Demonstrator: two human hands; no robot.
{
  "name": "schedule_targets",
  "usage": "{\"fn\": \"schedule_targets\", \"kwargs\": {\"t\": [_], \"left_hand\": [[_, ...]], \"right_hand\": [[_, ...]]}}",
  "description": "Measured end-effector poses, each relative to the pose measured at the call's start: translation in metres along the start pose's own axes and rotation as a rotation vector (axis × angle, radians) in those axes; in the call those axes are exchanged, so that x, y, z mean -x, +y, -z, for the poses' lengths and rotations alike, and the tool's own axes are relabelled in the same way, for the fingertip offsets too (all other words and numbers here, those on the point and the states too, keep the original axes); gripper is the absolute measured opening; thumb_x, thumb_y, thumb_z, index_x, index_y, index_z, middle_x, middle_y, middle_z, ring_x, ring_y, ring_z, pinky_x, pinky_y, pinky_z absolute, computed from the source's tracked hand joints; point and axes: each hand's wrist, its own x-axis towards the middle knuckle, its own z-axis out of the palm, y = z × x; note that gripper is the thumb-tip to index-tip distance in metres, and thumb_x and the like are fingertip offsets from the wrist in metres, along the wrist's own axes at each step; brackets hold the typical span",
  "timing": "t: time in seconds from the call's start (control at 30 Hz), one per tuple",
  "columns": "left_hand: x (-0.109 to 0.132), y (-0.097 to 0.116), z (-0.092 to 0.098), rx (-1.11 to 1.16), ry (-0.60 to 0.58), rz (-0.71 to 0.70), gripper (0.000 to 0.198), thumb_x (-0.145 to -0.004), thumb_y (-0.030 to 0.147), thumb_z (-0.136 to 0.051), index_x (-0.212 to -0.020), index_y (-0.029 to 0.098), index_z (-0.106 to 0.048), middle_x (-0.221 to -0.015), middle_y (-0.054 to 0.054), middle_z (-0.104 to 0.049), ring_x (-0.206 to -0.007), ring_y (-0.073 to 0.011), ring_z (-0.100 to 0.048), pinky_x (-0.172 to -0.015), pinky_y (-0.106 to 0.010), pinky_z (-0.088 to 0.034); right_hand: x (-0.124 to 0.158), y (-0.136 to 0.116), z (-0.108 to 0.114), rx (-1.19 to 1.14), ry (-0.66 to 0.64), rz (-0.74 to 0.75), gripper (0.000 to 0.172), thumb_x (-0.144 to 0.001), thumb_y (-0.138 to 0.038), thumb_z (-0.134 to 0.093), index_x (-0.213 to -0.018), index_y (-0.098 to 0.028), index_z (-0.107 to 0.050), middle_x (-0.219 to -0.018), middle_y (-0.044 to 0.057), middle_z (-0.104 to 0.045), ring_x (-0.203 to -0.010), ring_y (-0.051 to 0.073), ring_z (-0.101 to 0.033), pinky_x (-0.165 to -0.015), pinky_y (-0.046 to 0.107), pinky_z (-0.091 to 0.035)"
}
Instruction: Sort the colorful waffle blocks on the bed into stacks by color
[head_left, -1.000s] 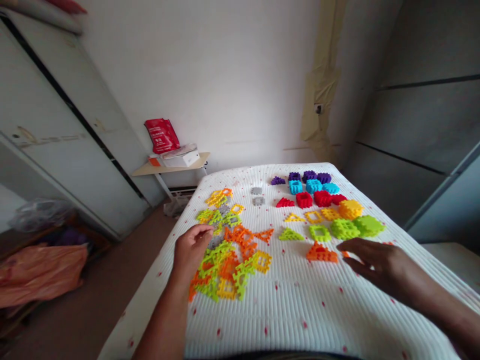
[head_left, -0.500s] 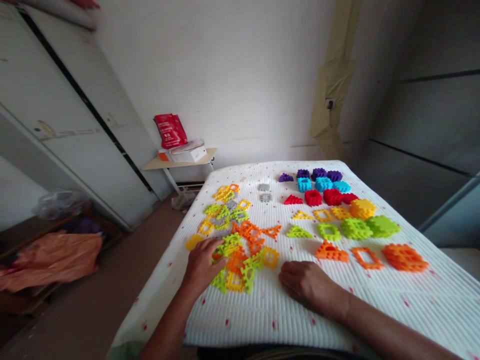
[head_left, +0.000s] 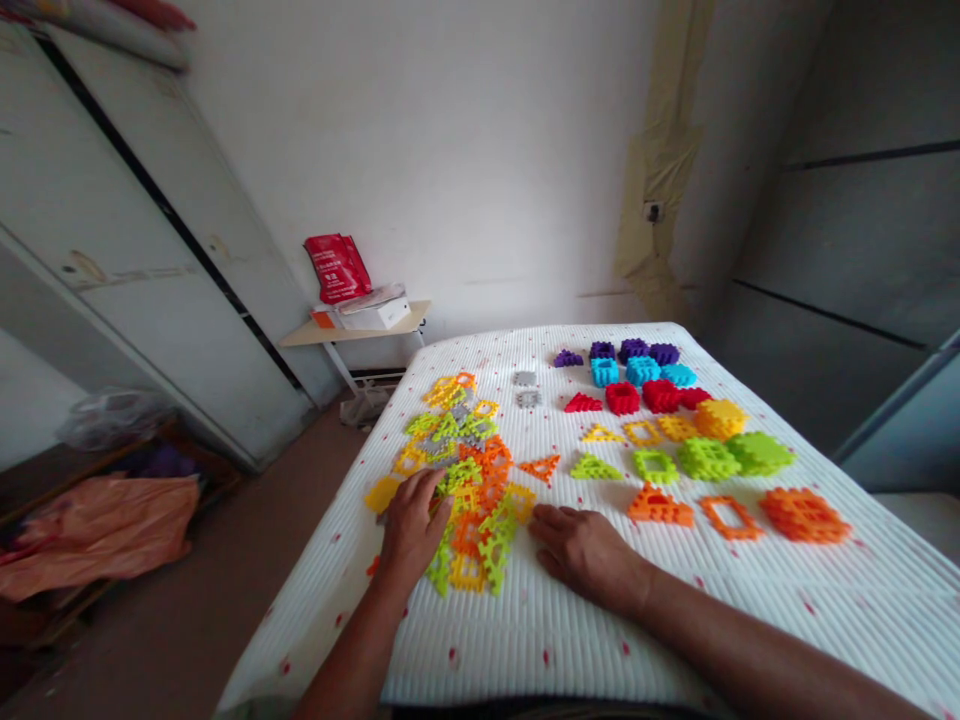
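A mixed heap of flat plastic interlocking building pieces in orange, yellow, green and grey lies on the white bedsheet. My left hand (head_left: 411,525) rests on the heap's left side, beside a green piece (head_left: 460,474); its thumb and index finger are apart, and no held piece shows. What lies under its palm is hidden. My right hand (head_left: 589,553) lies low on the sheet, fingers stretched leftward. Their tips are close to a yellow square frame (head_left: 520,502) at the heap's right edge; whether they touch it I cannot tell.
To the right, pieces are grouped by colour: orange stack (head_left: 805,516), green stack (head_left: 709,458), yellow stack (head_left: 720,418), red (head_left: 661,395), light blue (head_left: 643,370) and purple (head_left: 634,350). Two grey pieces (head_left: 528,398) lie mid-bed. A small table (head_left: 300,334) stands behind, left.
My right hand has moved left toward the heap, its fingers now more stretched. The yellow square frame sits further left, closer in to the heap. My left hand has shifted slightly.
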Motion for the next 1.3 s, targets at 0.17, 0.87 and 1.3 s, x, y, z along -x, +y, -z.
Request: {"fn": "schedule_targets", "kwargs": {"t": [0.17, 0.87, 1.3], "left_hand": [[0.004, 0.004, 0.01, 0.024, 0.165, -0.012, 0.034, -0.084, 0.03, -0.044, -0.112, 0.018, -0.06, -0.116, -0.01, -0.06, -0.112, -0.0231, -0.053, -0.098, -0.038, -0.042], [0.016, -0.047, 0.028, 0.388, 0.117, 0.56, 0.041, -0.082, 0.044, -0.052, -0.118, 0.025, -0.055, -0.123, -0.007, -0.057, -0.12, -0.0253, -0.048, -0.103, -0.041, -0.037], [0.012, -0.046, 0.027, 0.464, 0.246, 0.556, 0.037, -0.085, 0.043, -0.049, -0.114, 0.021, -0.056, -0.117, -0.008, -0.059, -0.109, -0.023, -0.054, -0.094, -0.038, -0.044]], "right_hand": [[-0.001, 0.002, 0.002, 0.027, -0.018, -0.188, 0.034, -0.087, -0.021, -0.045, -0.118, -0.012, -0.056, -0.135, 0.019, -0.047, -0.098, 0.026, -0.064, -0.082, 0.037, -0.053], [-0.054, 0.005, -0.006, 0.024, -0.07, -0.28, 0.041, -0.087, -0.033, -0.045, -0.126, -0.019, -0.048, -0.138, 0.011, -0.046, -0.083, 0.023, -0.068, -0.068, 0.033, -0.055], [-0.026, 0.013, -0.017, -0.098, 0.098, -0.021, 0.028, -0.086, -0.026, -0.048, -0.109, -0.014, -0.059, -0.124, 0.013, -0.058, -0.108, 0.022, -0.058, -0.091, 0.034, -0.048]]}}
